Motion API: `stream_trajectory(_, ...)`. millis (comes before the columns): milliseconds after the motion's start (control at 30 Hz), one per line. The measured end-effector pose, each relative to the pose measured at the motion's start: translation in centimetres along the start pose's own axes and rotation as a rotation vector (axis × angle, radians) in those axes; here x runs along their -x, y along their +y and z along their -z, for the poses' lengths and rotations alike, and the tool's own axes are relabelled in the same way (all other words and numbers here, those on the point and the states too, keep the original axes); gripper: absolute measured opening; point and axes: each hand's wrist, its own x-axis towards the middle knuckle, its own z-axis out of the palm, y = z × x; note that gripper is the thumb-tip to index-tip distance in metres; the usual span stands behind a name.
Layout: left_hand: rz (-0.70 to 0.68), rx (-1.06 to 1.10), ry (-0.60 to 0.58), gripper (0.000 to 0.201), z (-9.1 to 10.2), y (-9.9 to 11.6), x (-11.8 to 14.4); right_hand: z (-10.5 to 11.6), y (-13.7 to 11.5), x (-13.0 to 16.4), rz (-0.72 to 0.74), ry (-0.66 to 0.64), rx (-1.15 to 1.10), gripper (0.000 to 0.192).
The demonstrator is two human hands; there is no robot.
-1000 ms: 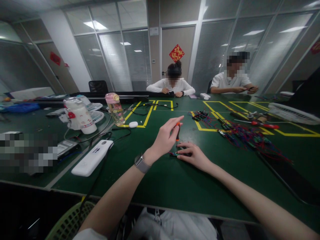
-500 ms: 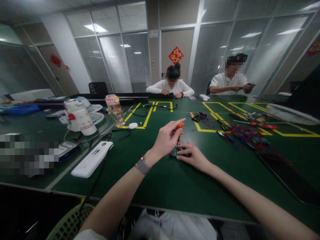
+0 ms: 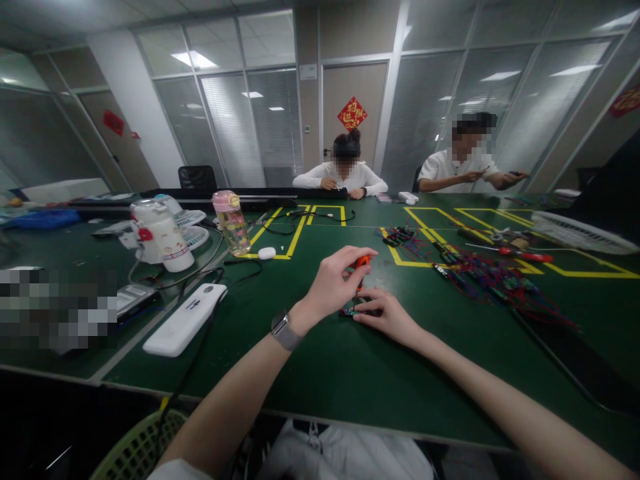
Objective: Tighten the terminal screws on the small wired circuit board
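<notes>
My left hand (image 3: 334,280), with a watch on its wrist, is closed around the orange handle of a screwdriver (image 3: 362,263). The screwdriver stands nearly upright, its dark shaft pointing down at a small circuit board (image 3: 346,312) on the green table. From the right, my right hand (image 3: 384,315) pinches the board's edge with thumb and fingers and holds it against the tabletop. Most of the board lies hidden behind my fingers, and the screwdriver's tip is too small to make out.
Several wired boards (image 3: 500,277) lie tangled at right, near a red-handled screwdriver (image 3: 535,257). A white power bank (image 3: 185,320), a pink-lidded bottle (image 3: 233,223) and a white bottle (image 3: 163,237) stand at left. Two people sit across the green table (image 3: 300,373).
My left fingers have shifted around the screwdriver's handle, which leans slightly more to the right. My right hand stays on the board. The person at far right has moved their hands apart.
</notes>
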Motion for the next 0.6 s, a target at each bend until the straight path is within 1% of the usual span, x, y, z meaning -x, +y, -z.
stream_trajectory(100, -0.014, 0.011, -0.052, 0.034, 0.14, 0.14, -0.06, 0.04, -0.05, 0.01, 0.003, -0.008, 0.009, 0.016)
stream_trajectory(167, -0.057, -0.026, -0.053, 0.037, 0.12, 0.09, -0.13, 0.09, -0.08, 0.02, 0.011, -0.016, 0.011, 0.016)
stream_trajectory(233, -0.086, -0.09, -0.007, 0.037, -0.04, -0.13, -0.14, 0.11, -0.07, 0.02, 0.019, -0.017, 0.008, 0.016)
stream_trajectory(367, -0.057, -0.226, 0.149, 0.029, -0.44, -0.62, 0.06, 0.08, 0.05, -0.02, 0.016, -0.011, -0.001, 0.017)
stream_trajectory(433, -0.061, -0.282, 0.176, 0.027, -0.48, -0.61, 0.16, 0.06, 0.08, -0.03, 0.009, -0.018, 0.002, 0.017)
stream_trajectory(500, -0.09, -0.3, 0.155, 0.027, -0.37, -0.41, 0.15, 0.04, 0.1, -0.04, 0.004, -0.024, 0.003, 0.017)
stream_trajectory(600, -0.124, -0.254, 0.098, 0.033, -0.16, -0.1, 0.0, 0.01, 0.13, -0.03, 0.005, -0.019, -0.001, 0.017)
